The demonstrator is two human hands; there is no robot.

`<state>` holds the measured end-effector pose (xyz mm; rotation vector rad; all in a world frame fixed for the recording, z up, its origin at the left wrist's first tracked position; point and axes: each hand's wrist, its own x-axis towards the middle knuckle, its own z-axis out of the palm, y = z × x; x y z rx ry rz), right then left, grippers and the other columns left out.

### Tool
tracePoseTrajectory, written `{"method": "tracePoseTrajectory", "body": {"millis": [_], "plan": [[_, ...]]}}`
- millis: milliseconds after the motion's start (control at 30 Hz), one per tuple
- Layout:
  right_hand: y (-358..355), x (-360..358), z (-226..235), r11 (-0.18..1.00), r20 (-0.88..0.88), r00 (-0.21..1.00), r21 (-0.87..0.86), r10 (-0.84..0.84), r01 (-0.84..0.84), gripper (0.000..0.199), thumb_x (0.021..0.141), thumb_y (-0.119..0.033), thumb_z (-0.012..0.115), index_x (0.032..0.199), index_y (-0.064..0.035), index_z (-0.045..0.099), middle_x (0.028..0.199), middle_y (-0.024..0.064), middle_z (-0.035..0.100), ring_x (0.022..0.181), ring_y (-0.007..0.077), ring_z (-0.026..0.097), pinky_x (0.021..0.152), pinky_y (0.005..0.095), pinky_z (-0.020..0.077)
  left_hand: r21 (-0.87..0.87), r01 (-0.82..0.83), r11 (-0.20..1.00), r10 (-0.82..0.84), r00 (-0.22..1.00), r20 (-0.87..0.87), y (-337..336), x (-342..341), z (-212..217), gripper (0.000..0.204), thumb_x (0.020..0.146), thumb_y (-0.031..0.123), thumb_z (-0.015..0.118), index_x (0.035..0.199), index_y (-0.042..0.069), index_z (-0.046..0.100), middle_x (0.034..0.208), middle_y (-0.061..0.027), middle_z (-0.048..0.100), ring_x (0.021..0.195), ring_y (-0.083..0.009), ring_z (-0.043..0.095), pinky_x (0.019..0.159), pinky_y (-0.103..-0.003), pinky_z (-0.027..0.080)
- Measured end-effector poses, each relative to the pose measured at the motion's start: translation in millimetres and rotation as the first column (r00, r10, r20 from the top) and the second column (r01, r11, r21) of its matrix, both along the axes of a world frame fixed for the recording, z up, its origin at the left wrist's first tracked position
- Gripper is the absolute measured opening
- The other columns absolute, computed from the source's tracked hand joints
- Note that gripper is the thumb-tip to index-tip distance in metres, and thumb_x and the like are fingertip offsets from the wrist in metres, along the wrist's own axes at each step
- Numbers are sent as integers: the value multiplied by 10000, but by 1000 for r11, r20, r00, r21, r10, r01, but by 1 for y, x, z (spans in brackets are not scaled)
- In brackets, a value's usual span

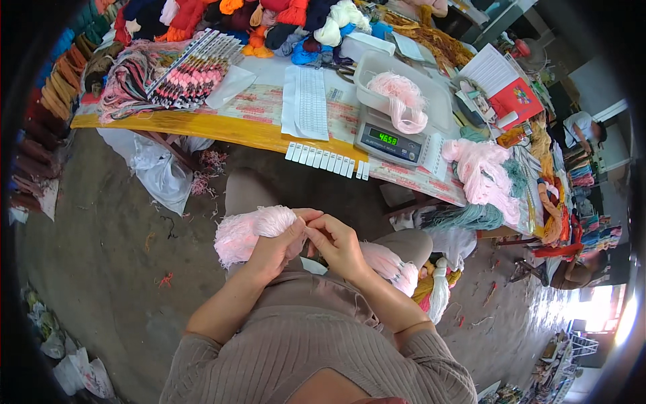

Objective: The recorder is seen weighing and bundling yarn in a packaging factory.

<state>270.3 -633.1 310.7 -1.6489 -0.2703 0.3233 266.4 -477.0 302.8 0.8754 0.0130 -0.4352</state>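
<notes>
Over my lap, my left hand (282,244) is closed round a thick pale pink yarn hank (250,232), which hangs out to the left of it. My right hand (334,244) meets it at the fingertips, thumb and forefinger pinched together near the hank's end. What sits in that pinch is too small to make out; it may be a strand. A second pink yarn hank (391,268) lies across my right thigh, partly behind my right forearm.
Ahead stands a table with a yellow edge (202,126). On it are a digital scale (387,143), a plastic tub (437,101) with pink yarn, a printed sheet (304,101), loose pink yarn (481,168) and colourful skeins (269,27). A plastic bag (161,175) hangs below.
</notes>
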Motion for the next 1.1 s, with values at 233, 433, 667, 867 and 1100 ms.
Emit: {"method": "tracePoseTrajectory", "body": {"millis": [233,433,667,867,1100], "plan": [[-22,19,6,982,284,959,-178,-9,62,115,845,-55,590,940,2,560,823,100,563,653,141,599,551,268,484,-15,-98,995,99,990,98,4,5,-6,311,928,275,492,1012,-3,603,1121,-117,570,992,-150,536,822,-281,434],[-114,129,31,520,698,714,-590,-56,618,281,837,-171,574,1087,-53,526,1158,100,537,871,336,593,675,410,492,-353,17,935,-5,999,34,7,20,14,460,925,339,477,1256,22,451,1022,-163,580,653,-184,582,595,-264,469],[-138,196,-10,340,698,714,-687,61,642,376,842,-219,567,1161,-75,428,1274,96,445,885,386,586,689,510,470,-373,279,885,-214,955,207,-24,48,29,477,891,283,547,1273,26,424,863,-95,569,524,-84,462,486,-197,374],[-98,139,32,882,208,891,-172,-404,440,239,875,-258,570,849,-20,563,533,28,530,478,143,548,441,242,410,-213,114,970,-121,992,-21,-41,76,25,328,907,293,518,1094,24,542,755,1,511,530,-67,426,454,-208,320],[-49,64,63,966,-94,975,150,-200,213,301,953,-244,443,968,34,558,798,109,632,509,158,587,453,215,415,-310,155,938,-182,982,-60,-59,92,25,303,901,342,539,979,56,600,670,32,472,540,-47,416,447,-179,307]]}}
